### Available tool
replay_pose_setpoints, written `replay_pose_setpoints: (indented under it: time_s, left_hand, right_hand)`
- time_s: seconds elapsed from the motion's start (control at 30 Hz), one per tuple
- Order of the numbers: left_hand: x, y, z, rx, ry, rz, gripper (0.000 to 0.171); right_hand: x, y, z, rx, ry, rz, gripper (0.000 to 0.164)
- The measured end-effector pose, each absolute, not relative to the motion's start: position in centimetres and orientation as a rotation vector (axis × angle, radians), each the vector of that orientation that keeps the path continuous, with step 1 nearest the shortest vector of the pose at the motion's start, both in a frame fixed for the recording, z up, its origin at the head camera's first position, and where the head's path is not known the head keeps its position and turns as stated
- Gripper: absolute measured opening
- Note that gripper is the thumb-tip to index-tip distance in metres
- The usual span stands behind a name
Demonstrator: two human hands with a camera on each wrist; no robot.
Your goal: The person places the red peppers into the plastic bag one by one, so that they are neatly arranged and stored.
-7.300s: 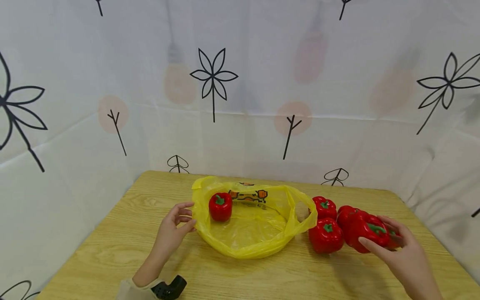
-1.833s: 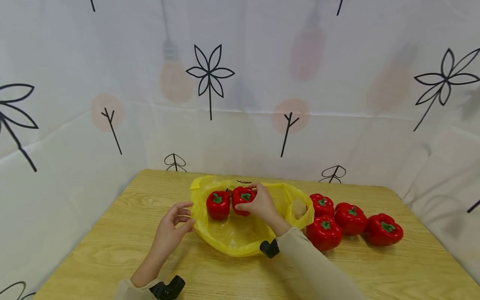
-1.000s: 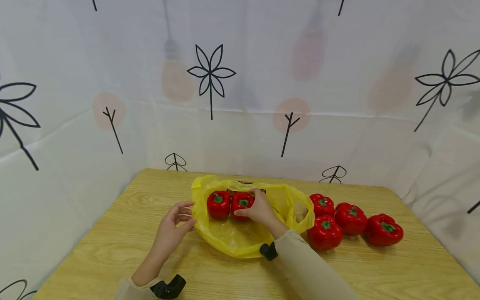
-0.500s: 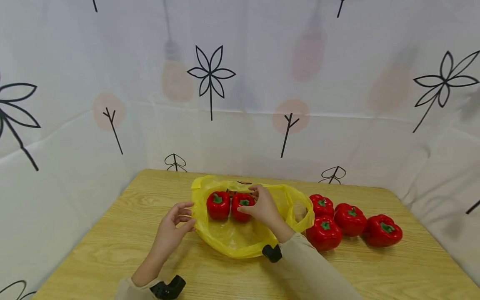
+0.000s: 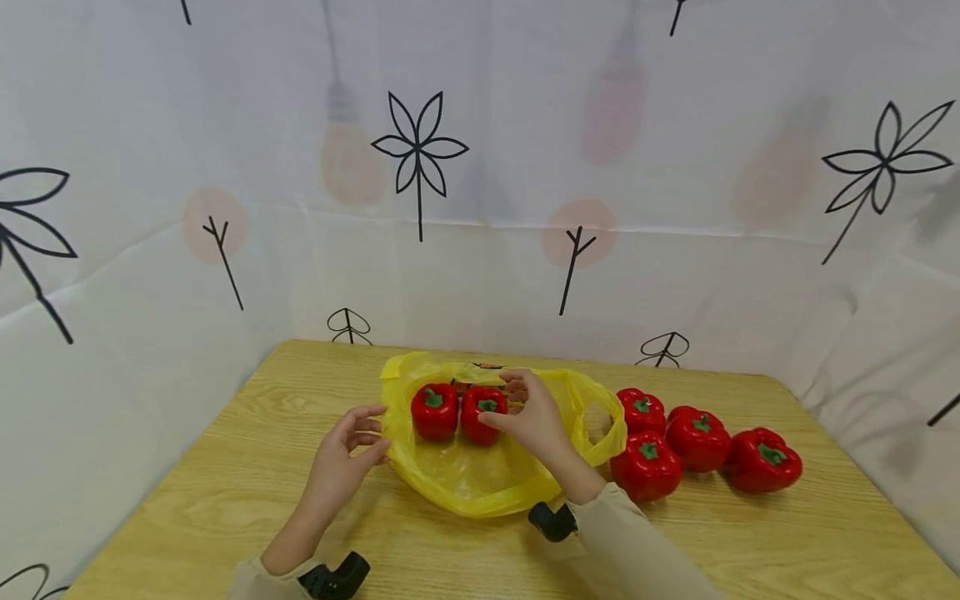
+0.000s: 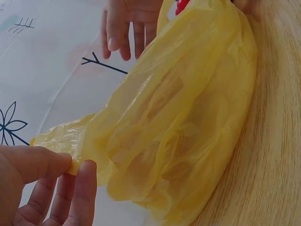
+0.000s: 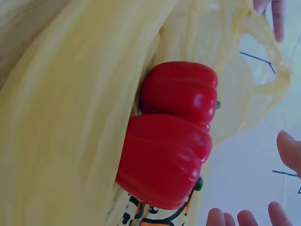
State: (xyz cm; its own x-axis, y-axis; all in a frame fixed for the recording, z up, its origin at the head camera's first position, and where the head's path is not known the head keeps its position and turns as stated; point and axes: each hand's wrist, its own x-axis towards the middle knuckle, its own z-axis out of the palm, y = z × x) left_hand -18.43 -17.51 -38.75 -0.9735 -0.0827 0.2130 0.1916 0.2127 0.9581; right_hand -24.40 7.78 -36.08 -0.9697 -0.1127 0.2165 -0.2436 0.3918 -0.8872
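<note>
My left hand (image 5: 341, 462) pinches the left edge of a yellow plastic bag (image 5: 480, 504) between thumb and fingers, as the left wrist view shows. The bag lies with its mouth spread wide. Inside sit two red bell peppers side by side, a left pepper (image 5: 433, 423) and a right pepper (image 5: 476, 427), both with green stems. My right hand (image 5: 538, 421) is over the bag, just right of the second pepper, fingers spread and holding nothing. In the right wrist view its fingertips (image 7: 287, 150) are apart from the peppers.
Several more red bell peppers (image 5: 647, 468) stand in a cluster right of the bag, close to its handle loop (image 5: 617, 429). The wooden table (image 5: 225, 492) ends at a white patterned cloth (image 5: 480, 283) behind.
My right hand has carried a pepper from the right cluster into the bag, set it beside the first and let go, drawing slightly back right. My left hand has stayed at the bag's edge.
</note>
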Motion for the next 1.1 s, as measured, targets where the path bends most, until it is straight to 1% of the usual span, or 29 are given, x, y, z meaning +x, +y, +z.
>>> replay_pose_setpoints:
  time_s: [0.17,0.67,1.1]
  left_hand:
    - [-18.5,-17.6,-38.8,-0.108,-2.262,-1.847,0.039]
    - [-18.4,-17.5,-38.7,-0.109,-2.271,-1.854,0.038]
    - [-18.3,-17.4,-38.5,-0.096,-2.278,-1.846,0.038]
  right_hand:
    - [-23.6,8.2,-35.7,0.334,-2.444,1.72,0.053]
    - [-21.3,9.9,-34.7,0.304,-2.313,1.84,0.052]
    - [-19.8,11.8,-34.2,0.283,-2.293,1.765,0.05]
